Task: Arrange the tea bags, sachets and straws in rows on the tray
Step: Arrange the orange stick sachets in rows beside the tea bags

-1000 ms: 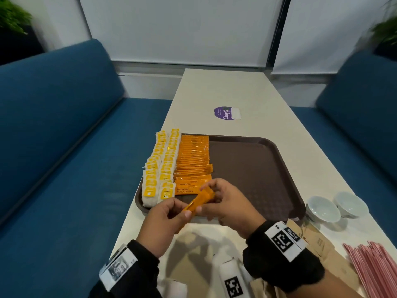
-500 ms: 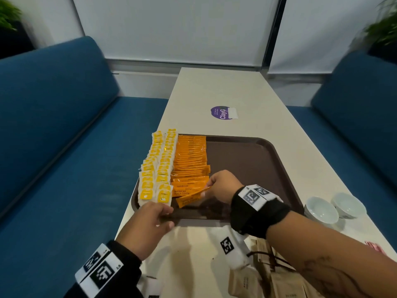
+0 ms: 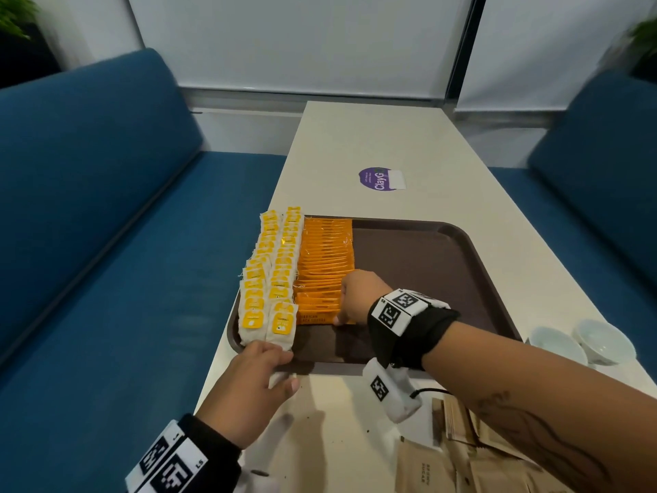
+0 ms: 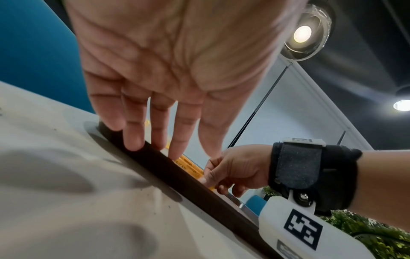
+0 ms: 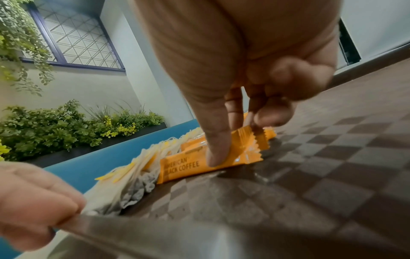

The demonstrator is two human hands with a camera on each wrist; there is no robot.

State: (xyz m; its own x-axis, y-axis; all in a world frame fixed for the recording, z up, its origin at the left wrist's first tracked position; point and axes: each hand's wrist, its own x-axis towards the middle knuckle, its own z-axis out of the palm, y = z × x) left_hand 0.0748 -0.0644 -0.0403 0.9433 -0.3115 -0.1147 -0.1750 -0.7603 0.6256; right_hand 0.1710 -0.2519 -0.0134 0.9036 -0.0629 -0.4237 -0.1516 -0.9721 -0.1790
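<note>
Step in hand: seating a coffee sachet (image 5: 199, 163) at the near end of the orange sachet row (image 3: 325, 265), left of centre in the head view, beside the tea bags (image 3: 270, 279) on the tray (image 3: 444, 279). My right hand (image 3: 355, 297) pinches its end, thumb pressing down. My left hand (image 3: 249, 393) rests flat-fingered on the tray's near rim. Next move, as I judge: release, then fetch from the brown sachets (image 3: 462, 464) lying lower right on the tabletop (image 3: 373, 137).

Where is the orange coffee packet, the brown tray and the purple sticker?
orange coffee packet (image 5: 186, 168), right wrist view, its printed front.
brown tray (image 3: 426, 279), head view, its bare floor.
purple sticker (image 3: 377, 178), head view, its round middle.
</note>
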